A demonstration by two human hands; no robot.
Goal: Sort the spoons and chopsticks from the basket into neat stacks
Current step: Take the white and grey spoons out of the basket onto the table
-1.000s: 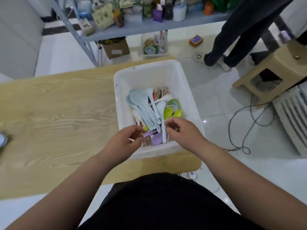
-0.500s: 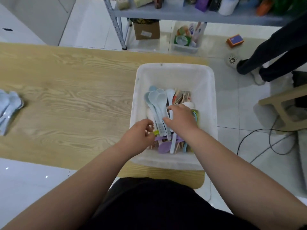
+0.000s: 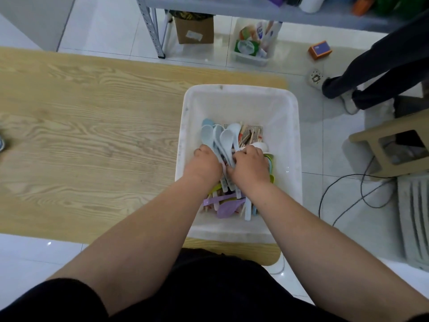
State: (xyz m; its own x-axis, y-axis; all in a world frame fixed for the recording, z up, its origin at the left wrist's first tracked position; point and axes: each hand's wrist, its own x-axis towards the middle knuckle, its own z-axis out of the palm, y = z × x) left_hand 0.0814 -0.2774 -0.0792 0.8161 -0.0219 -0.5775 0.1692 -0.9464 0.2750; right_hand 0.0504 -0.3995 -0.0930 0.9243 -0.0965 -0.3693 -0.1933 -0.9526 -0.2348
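Both forearms reach forward and converge, left hand and right hand knuckles-up, fingers curled, nearly touching.

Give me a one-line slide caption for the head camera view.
Both hands, left hand and right hand, gather pale blue spoons inside the white basket on a wooden table.

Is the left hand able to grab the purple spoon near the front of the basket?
Probably yes. The purple spoon lies on top of the pile in the basket, uncovered, just below the left hand, which is busy among the pale blue spoons.
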